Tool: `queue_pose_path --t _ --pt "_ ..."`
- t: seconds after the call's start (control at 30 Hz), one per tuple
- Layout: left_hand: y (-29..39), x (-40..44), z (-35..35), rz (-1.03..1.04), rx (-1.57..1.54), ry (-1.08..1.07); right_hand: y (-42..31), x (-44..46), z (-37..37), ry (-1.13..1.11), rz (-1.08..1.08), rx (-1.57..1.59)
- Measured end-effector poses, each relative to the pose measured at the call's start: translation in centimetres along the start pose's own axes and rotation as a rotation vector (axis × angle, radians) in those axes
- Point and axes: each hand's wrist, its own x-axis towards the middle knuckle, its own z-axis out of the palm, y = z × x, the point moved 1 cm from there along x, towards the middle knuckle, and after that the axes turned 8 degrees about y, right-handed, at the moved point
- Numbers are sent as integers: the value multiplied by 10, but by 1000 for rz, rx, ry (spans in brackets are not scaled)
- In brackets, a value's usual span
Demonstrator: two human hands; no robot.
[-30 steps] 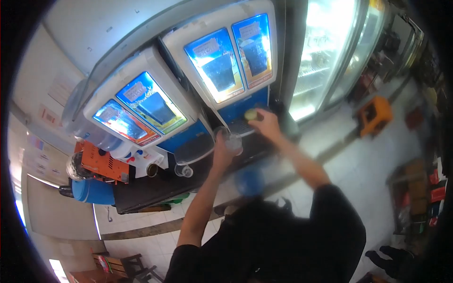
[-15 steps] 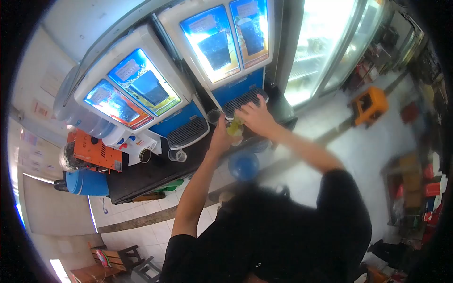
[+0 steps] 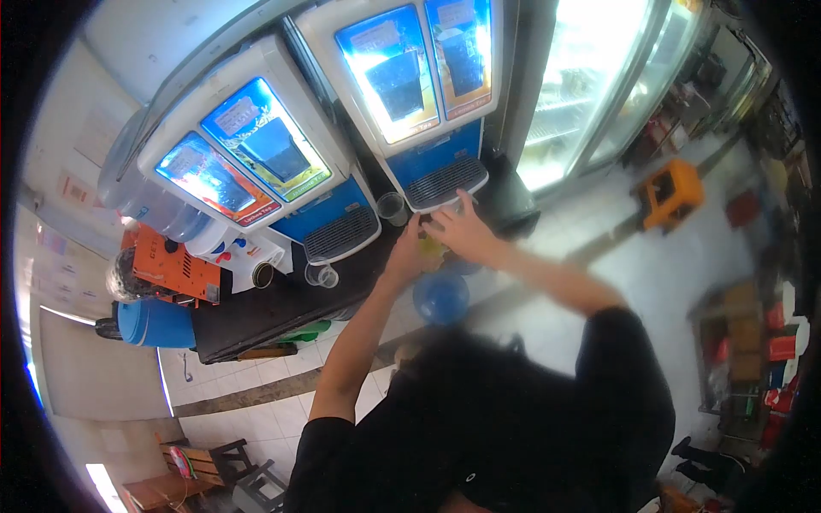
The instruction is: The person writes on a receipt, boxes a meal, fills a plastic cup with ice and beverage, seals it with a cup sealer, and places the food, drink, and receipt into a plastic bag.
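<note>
My left hand (image 3: 407,256) is closed around a yellow-green, partly see-through thing (image 3: 433,254) above the counter's front edge. Its kind is hard to make out, as both hands cover much of it. From the right, my right hand (image 3: 463,234) reaches over its top, fingers bent and meeting my left fingertips, one finger raised. Just beyond my left hand, a clear plastic cup (image 3: 391,208) stands on the dark counter (image 3: 256,312) beside a drink dispenser's drip tray (image 3: 445,184).
Two drink dispensers (image 3: 248,154) line the counter's back. Small clear cups (image 3: 321,275), an open round container (image 3: 262,274) and an orange machine (image 3: 175,272) are at left. A blue water jug (image 3: 441,297) sits below the counter. A lit glass-door fridge (image 3: 573,94) and yellow stool (image 3: 671,195) are at right.
My hands have come closer together, and the yellow-green thing is more covered and appears lower between them. The view has shifted slightly.
</note>
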Motion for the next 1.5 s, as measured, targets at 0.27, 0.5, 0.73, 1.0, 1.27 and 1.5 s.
queue_pose_path --t 0.27,0.5,0.73,1.0,1.27,1.5 --pt "-16 4 5 38 2 48 32 -20 30 111 419 653" --pt "-57 -9 9 121 192 239 123 13 82 438 1159 662" --pt "-160 -192 7 111 469 293 150 44 115 556 1009 488" --pt "-273 -618 71 -1126 810 190 170 53 131 500 913 261" --pt "-157 -686 103 -1817 448 413 186 48 130 407 877 309" --pt "-224 -581 145 -1256 359 675 177 60 112 243 926 312"
